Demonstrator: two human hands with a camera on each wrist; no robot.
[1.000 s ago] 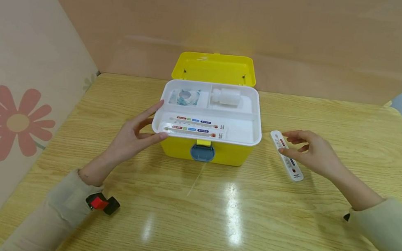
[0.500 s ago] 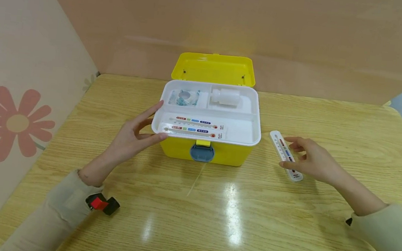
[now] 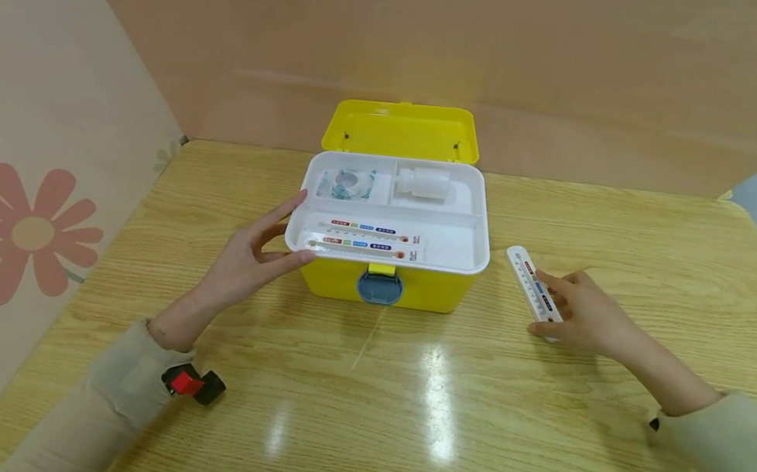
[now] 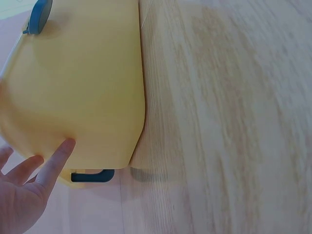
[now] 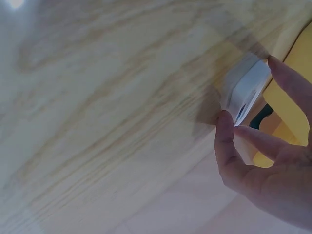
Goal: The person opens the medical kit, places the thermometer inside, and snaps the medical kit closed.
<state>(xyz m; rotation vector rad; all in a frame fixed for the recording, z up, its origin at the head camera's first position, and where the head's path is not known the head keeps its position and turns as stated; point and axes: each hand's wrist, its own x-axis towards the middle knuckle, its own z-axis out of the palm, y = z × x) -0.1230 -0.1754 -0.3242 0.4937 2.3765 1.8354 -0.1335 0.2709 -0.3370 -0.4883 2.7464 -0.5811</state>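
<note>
On the table, right of the yellow box, lies a white strip thermometer with coloured labels, slanting toward me. My right hand pinches its near end across the width. Thumb and fingertips meet the white edges of the thermometer in the right wrist view; the near tip is partly hidden. My left hand touches the box's left end with fingers spread and fairly straight, thumb at the front corner. Two similar thermometers lie side by side in the front compartment of the white tray.
A small white bottle lies on its side in the tray's back right compartment. A clear and teal packet is in the back left one. The yellow lid stands open behind; a grey-blue latch hangs in front.
My right hand has slid from the thermometer's middle toward its near end, uncovering more of the printed labels. The thermometer has barely moved. My left hand stays at the box.
</note>
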